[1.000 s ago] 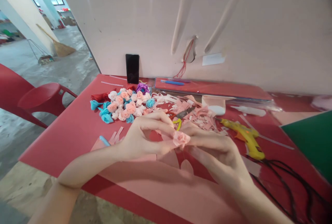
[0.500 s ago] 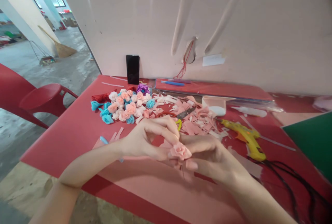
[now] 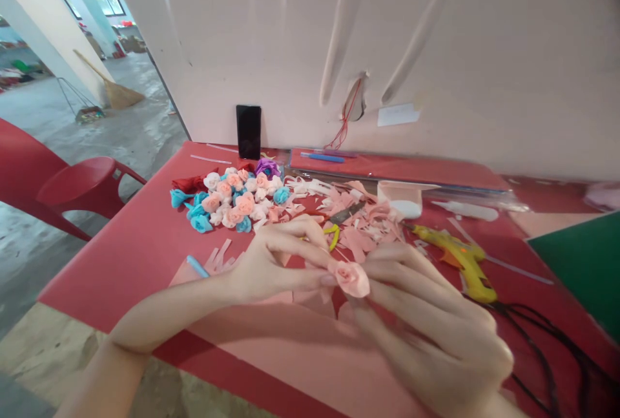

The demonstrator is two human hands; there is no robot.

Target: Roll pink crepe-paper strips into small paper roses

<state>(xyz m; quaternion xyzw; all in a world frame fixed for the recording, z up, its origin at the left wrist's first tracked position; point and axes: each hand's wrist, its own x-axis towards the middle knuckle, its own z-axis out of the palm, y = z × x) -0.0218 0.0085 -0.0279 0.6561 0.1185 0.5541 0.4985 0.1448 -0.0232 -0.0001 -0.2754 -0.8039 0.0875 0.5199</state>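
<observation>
Both hands meet over the near middle of the red table (image 3: 121, 256). A small pink paper rose (image 3: 352, 276) sits between them. My left hand (image 3: 274, 261) pinches the rose from the left with thumb and fingers. My right hand (image 3: 436, 327) grips it from the right and below, fingers curled around its base. Pink paper sheet (image 3: 300, 340) lies under the hands. Behind them is a heap of finished paper roses (image 3: 232, 198) in pink, white, blue, red and purple.
Pink paper scraps (image 3: 363, 224) and scissors with yellow handles (image 3: 339, 221) lie mid-table. A yellow glue gun (image 3: 460, 260) with black cord rests at right. A black phone (image 3: 248, 130) leans on the wall. Green sheet (image 3: 581, 263) at far right; red chair (image 3: 58, 179) at left.
The rose has shifted slightly right and been turned between the fingers. My right hand has come nearer the camera and now wraps the rose's base from below.
</observation>
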